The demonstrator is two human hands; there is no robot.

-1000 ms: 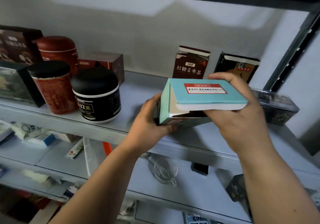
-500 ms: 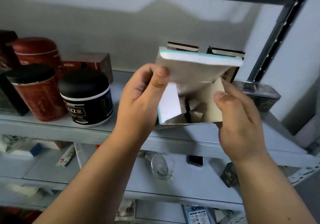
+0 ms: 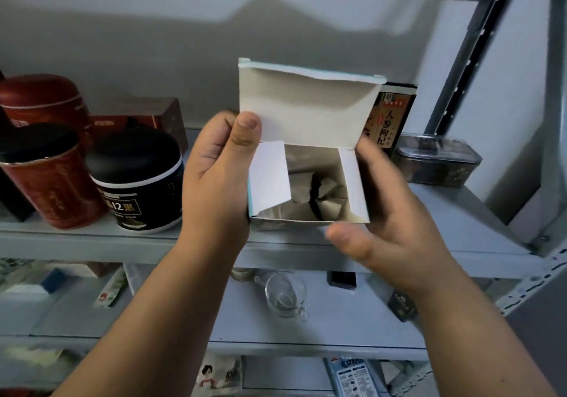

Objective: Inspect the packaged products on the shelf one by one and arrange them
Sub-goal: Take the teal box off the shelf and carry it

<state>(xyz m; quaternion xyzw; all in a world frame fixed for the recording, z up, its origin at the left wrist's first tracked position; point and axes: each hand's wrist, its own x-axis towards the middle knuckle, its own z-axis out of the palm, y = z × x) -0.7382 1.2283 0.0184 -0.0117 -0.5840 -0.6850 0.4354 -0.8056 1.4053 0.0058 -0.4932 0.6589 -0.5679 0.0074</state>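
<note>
Together the left hand point(image 3: 214, 179) and right hand point(image 3: 395, 225) grasp the box point(image 3: 310, 182) by its sides, fingers curled round it, lid point(image 3: 306, 111) raised.

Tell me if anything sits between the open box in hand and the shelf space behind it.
Nothing visible does. The box, held by the left hand and right hand, hangs over the shelf front edge; the black jar stands to its left, the clear container to its right. The box hides what lies behind.
</note>
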